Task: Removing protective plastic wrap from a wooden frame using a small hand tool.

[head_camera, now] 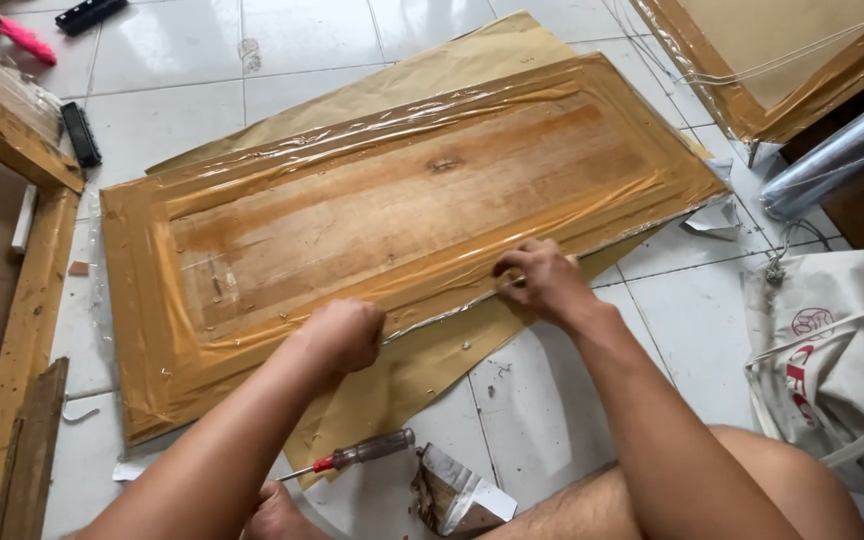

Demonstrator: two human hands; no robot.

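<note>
A long wooden cabinet door panel (402, 200) lies flat on brown paper (422, 370) over the tiled floor, wrapped in clear plastic film. My left hand (344, 335) is closed in a fist at the panel's near edge, pinching the film there. Further right on the same edge my right hand (540, 278) has its fingers curled, gripping the plastic film along the edge. The film looks wrinkled and stretched between both hands.
A screwdriver (360, 453) with a clear handle lies on the floor near my knee, beside a crumpled foil-like scrap (457, 497). A white cloth bag (837, 355) sits right, a plastic roll (837, 155) and another wrapped panel (772, 60) far right. Wooden frame pieces (22, 330) line the left.
</note>
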